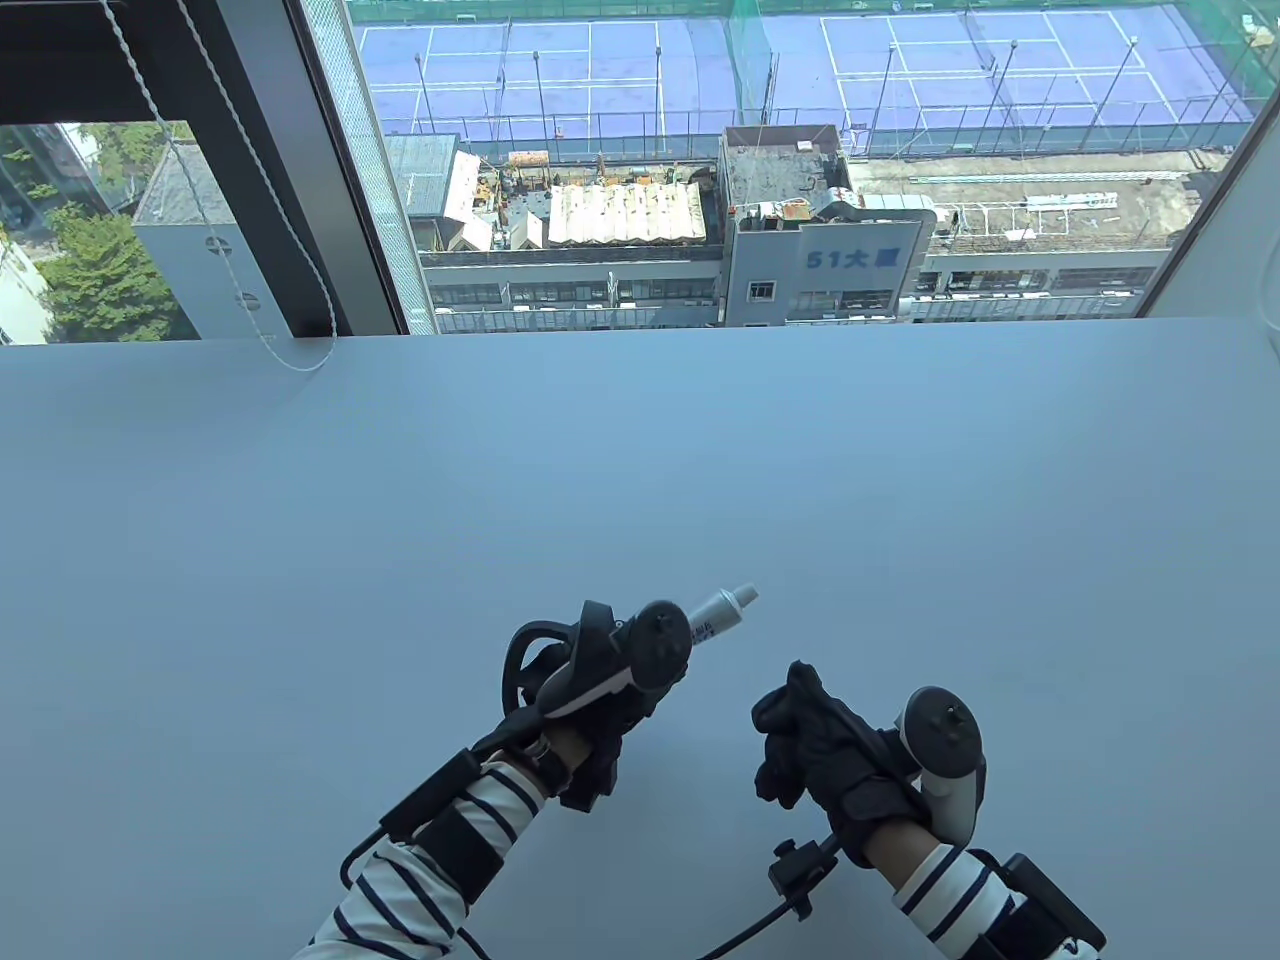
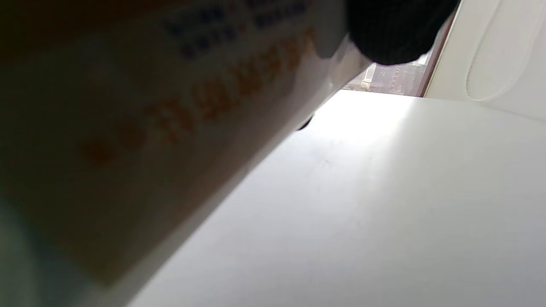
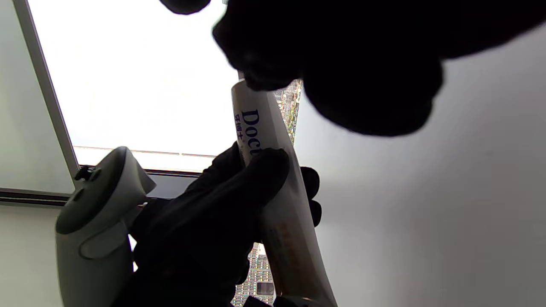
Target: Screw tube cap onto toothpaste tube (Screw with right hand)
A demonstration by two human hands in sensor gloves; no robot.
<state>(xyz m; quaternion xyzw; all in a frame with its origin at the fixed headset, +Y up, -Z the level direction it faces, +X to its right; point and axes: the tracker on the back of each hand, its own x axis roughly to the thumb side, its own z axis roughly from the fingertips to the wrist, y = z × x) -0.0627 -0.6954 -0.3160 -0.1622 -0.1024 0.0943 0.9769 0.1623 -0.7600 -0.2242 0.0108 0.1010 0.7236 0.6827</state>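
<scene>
A white toothpaste tube [image 1: 716, 611] with blue and orange print is gripped in my left hand [image 1: 600, 740] just above the table. Its white tip [image 1: 745, 594] points up and to the right. My right hand [image 1: 790, 715] sits to the right of the tip, a short gap away, with its fingers bunched together. I cannot tell whether the cap is on the tip or between those fingers. In the right wrist view my dark right fingers [image 3: 362, 64] cover the top of the tube [image 3: 260, 128], and my left hand [image 3: 222, 213] wraps its middle. The tube [image 2: 170, 128] fills the left wrist view.
The white table [image 1: 640, 480] runs to a window at the far edge. A blind cord [image 1: 270, 345] hangs onto the table at the back left. A tracker sits on the back of each hand [image 1: 945, 750].
</scene>
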